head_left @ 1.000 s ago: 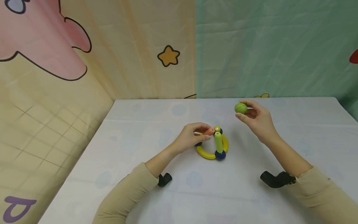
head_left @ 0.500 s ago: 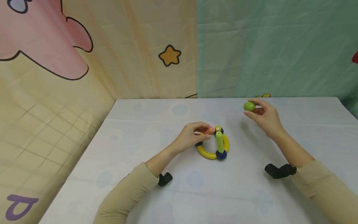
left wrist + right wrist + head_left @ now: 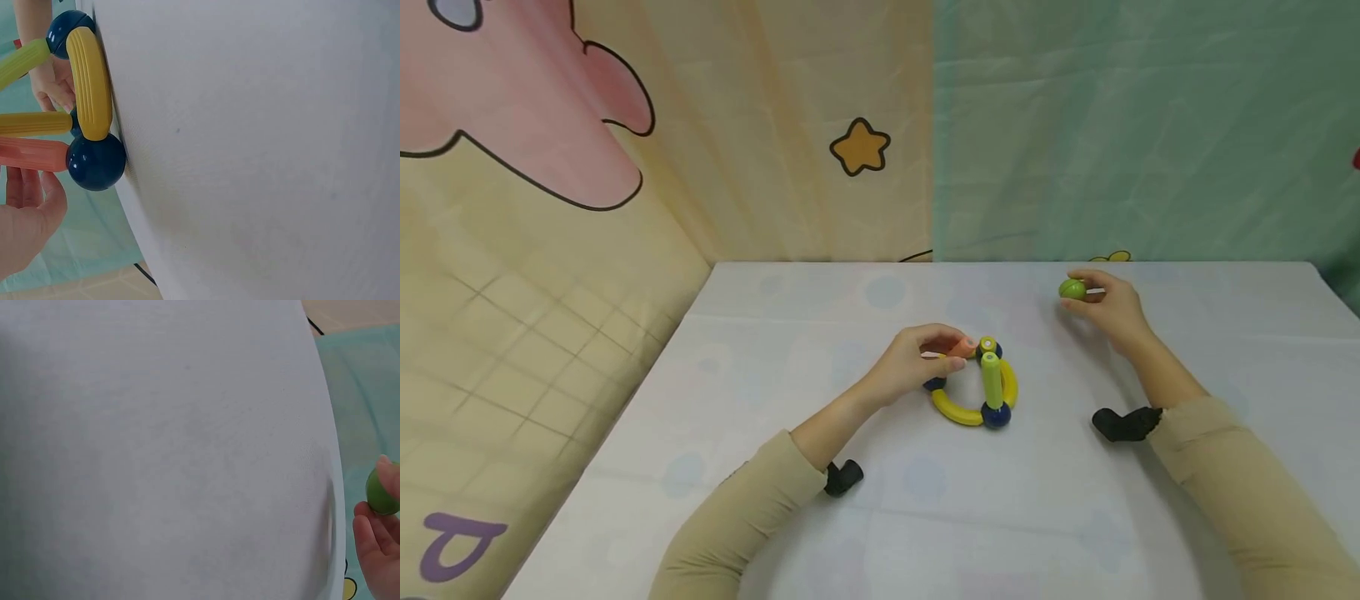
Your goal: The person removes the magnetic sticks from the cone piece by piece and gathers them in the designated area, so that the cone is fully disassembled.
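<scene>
My left hand (image 3: 910, 367) pinches an orange ribbed rod (image 3: 34, 154) that stands on a dark blue ball (image 3: 95, 162). That ball belongs to a ring of curved yellow rods (image 3: 957, 410) joined by dark blue balls. A lime green rod (image 3: 992, 382) rises from the near ball (image 3: 996, 416), and a yellow rod (image 3: 988, 345) stands at the back of the ring. Off to the right, my right hand (image 3: 1111, 310) pinches a green ball (image 3: 1072, 289) between thumb and fingers. In the right wrist view the green ball (image 3: 381, 490) is partly cut off by the frame edge.
A white cloth-covered table (image 3: 880, 533) lies under everything. Patterned curtains (image 3: 760, 133) hang behind its far edge and on the left. Black wrist mounts (image 3: 1126, 424) stick out from both sleeves.
The right hand has moved to the right with the green ball and then lowered toward the table. The left hand still holds the orange rod in place.
</scene>
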The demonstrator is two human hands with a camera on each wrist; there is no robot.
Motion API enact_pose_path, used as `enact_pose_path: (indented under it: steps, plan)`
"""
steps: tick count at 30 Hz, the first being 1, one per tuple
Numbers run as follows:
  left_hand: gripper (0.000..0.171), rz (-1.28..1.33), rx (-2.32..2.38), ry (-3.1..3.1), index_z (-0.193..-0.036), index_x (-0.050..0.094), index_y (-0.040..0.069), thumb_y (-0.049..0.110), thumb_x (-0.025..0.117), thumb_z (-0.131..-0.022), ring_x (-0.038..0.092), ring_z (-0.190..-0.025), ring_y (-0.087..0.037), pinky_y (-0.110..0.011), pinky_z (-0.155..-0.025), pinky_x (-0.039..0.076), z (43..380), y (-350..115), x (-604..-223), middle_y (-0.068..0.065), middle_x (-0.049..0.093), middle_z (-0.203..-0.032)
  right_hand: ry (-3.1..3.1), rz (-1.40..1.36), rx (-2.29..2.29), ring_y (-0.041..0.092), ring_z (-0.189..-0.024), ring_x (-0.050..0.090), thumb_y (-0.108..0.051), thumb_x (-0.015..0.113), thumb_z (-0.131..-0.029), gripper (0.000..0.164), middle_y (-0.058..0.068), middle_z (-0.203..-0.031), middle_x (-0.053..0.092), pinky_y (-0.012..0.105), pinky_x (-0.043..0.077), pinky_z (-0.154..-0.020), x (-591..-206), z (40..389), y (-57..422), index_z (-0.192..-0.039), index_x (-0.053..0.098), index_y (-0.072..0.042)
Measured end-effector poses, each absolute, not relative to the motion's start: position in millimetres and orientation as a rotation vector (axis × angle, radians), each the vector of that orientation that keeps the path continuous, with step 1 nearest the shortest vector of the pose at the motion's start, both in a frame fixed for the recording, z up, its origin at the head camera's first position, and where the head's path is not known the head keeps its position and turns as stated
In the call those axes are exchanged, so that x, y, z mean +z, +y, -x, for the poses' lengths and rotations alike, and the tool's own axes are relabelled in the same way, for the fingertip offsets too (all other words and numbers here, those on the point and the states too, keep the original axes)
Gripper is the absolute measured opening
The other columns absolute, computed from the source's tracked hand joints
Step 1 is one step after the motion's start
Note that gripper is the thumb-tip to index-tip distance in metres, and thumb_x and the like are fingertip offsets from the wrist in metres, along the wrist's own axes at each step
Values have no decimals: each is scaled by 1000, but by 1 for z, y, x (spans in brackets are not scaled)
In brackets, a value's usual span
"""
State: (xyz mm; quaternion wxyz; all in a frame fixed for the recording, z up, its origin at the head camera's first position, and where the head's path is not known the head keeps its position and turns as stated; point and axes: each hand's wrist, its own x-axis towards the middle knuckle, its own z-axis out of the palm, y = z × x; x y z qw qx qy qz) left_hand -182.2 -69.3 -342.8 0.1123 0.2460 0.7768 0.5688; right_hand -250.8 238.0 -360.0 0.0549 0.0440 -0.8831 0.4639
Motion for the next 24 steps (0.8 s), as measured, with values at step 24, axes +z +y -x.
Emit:
enact_pose_path:
  steps: [24]
  plan:
    - [30, -670, 1632, 2277, -116, 60, -3, 1, 64, -86, 57, -99, -16, -25, -88, 45, 167, -68, -316, -13, 62, -110, -2818, -88, 1301, 42, -111, 45, -5, 62, -87, 50, 30, -124, 43, 45, 42, -85, -373, 279, 230, -133, 45, 4]
